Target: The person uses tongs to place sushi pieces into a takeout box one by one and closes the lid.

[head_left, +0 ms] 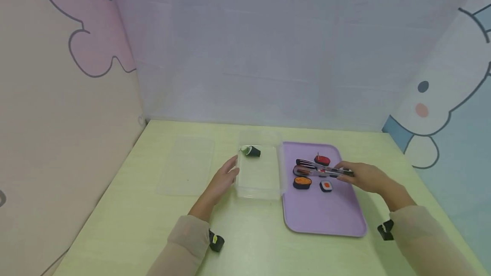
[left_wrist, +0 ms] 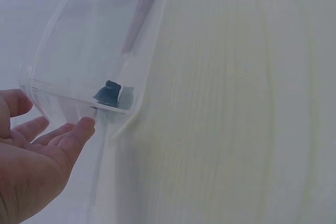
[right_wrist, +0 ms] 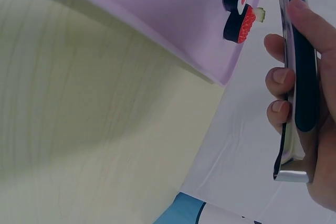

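My left hand point(head_left: 221, 182) rests its fingers against the left wall of a clear plastic container point(head_left: 261, 176). Inside the container, at the far left, lies a dark toy hand roll point(head_left: 253, 151) with a green end. Over a purple tray point(head_left: 322, 216), my right hand point(head_left: 364, 176) grips metal tongs point(right_wrist: 304, 82) with dark handles. The tong tips point left and reach a brownish toy sushi piece point(head_left: 296, 170); whether they pinch it I cannot tell. Around them on the tray are an orange-topped sushi point(head_left: 302, 183), a small sushi roll point(head_left: 326, 186) and a red-topped sushi point(head_left: 323, 160).
A flat clear plastic lid point(head_left: 187, 163) lies on the pale table point(head_left: 245, 233), left of the container. The tray's left edge meets the container's right side. Cloth walls with cartoon figures enclose the table at the back and sides.
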A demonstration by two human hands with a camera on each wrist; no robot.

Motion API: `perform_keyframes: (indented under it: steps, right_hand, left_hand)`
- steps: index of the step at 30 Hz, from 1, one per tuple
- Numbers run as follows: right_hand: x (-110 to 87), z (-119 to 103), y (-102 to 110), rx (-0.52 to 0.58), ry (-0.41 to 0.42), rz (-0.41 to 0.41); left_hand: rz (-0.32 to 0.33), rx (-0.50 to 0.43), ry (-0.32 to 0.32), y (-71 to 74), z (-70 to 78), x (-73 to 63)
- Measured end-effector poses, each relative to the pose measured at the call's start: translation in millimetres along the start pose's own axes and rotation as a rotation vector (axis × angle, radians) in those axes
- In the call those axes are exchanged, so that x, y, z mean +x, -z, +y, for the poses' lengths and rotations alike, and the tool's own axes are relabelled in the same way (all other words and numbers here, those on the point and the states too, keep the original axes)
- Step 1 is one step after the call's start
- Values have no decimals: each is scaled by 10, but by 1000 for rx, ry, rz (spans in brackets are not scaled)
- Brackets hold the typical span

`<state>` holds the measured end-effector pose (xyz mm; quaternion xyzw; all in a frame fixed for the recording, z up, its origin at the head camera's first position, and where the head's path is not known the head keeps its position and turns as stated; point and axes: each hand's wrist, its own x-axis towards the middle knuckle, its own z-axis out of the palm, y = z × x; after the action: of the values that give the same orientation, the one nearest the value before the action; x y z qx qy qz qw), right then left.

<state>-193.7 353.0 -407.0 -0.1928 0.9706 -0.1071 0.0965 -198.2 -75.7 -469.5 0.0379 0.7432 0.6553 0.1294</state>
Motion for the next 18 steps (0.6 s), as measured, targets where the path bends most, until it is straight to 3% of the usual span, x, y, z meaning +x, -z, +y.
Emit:
perform_keyframes:
  steps: [7, 18]
  right_hand:
    - [-4, 35, 7, 17, -37, 3]
    - [-23, -119, 288, 34, -24, 58]
  left_hand:
    - [4, 7, 11, 1, 24, -10]
    - [15, 8, 25, -2, 29, -3]
